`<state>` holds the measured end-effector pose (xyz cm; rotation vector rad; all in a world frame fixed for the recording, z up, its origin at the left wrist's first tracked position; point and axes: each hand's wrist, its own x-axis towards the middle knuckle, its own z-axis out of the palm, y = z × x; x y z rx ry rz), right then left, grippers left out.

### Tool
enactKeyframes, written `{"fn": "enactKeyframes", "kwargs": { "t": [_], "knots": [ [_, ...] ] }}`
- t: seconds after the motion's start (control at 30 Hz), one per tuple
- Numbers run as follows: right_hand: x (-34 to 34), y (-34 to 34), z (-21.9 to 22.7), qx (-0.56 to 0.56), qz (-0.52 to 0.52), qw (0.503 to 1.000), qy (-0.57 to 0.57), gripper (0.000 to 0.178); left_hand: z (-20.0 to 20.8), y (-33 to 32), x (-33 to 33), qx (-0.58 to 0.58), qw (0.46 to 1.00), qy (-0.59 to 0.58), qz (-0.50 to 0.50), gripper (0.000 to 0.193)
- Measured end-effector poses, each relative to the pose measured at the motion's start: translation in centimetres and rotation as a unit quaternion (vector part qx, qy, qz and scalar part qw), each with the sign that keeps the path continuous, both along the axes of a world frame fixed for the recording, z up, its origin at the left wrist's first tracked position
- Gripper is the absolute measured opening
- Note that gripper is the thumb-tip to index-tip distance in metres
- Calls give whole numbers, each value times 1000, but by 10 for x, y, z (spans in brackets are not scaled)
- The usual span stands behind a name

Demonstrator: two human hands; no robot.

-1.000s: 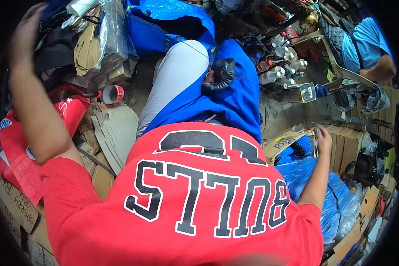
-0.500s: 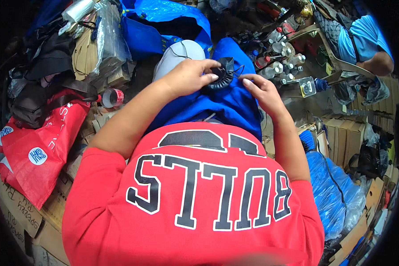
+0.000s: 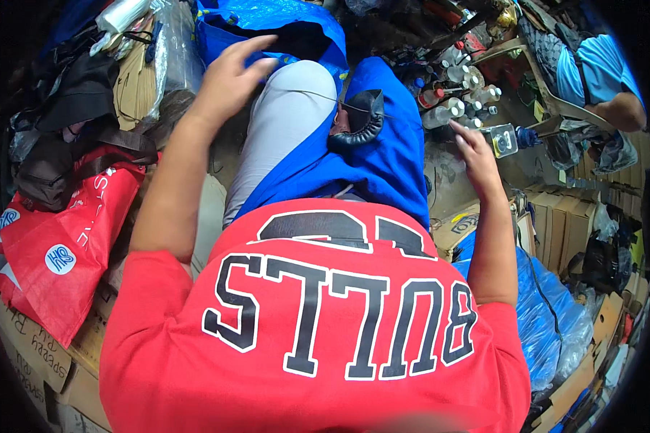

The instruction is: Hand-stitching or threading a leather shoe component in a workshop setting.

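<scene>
Cluttered workshop or storeroom; dim edges leave it uncertain. Upper right: cluster of white-capped clear plastic bottles (image 3: 448,112). Right: brown cardboard boxes (image 3: 554,231) in a row. Lower right: blue plastic-wrapped bundle (image 3: 538,307). Upper left: stacked tan flat sheets (image 3: 131,86).

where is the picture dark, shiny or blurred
Head view: blackened corners around the fisheye's rounded edge; glare on the clear plastic wrap at upper left and the blue plastic at right; small highlights on the black ribbed piece; a smeared patch at the bottom edge, over the red shirt.
</scene>
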<state>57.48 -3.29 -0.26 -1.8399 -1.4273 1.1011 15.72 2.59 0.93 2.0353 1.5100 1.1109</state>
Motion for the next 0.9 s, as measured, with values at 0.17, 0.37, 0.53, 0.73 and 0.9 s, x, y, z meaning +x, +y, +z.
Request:
{"fn": "enactKeyframes", "kwargs": {
  "t": [0.17, 0.37, 0.53, 0.73, 0.9],
  "knots": [
    [-70, 35, 33, 163, 246, 955, -38, 12, 25, -2, 95, -270, 933, 27, -235, 30],
    [-84, 53, 32, 187, 320, 916, -153, 10, 3, 25, 112, -352, 886, 11, -303, 23],
    [-81, 51, 21, 167, 323, 929, -69, 10, -17, 33, 115, -406, 851, -89, -322, 22],
    [-77, 46, 15, 151, 295, 943, -37, 8, -28, 35, 119, -451, 821, -139, -320, 24],
    [-79, 42, 17, 161, 315, 934, -44, 8, -30, 33, 122, -463, 812, -160, -318, 25]
  ]
}}
